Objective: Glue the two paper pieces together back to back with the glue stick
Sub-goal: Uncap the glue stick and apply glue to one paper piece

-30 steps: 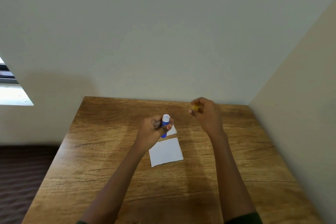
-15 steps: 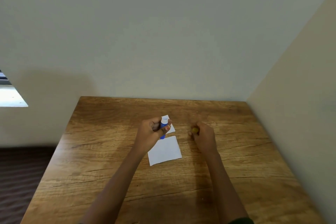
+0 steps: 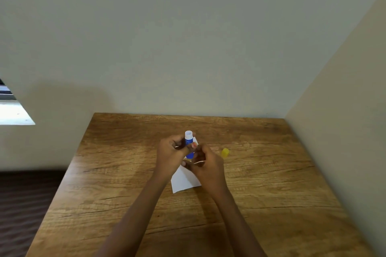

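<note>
The left hand (image 3: pixel 172 152) is gripping the glue stick (image 3: pixel 189 144) around its blue barrel, holding it upright with the open white mouth pointing up, above the far end of the papers. The right hand (image 3: pixel 205 165) is curling in just beside the tube's base, at about four o'clock from it; its fingers are bent narrow near the bottom of the barrel, though whether they are actually pinching the twist knob cannot be told. The yellow cap (image 3: pixel 225 152) is lying on the wooden table (image 3: pixel 271 183) at three o'clock from the hands, apart from them. One paper piece (image 3: pixel 182 181) is lying flat at six o'clock beneath the hands; a corner of a second paper piece (image 3: pixel 195 139) is peeking out at twelve o'clock behind the tube.

The step in hand is probably winding the glue up. Doing it well likely means turning the base only slightly, keeping the barrel steady, so a short stub of glue is showing and not smearing or snapping.
</note>
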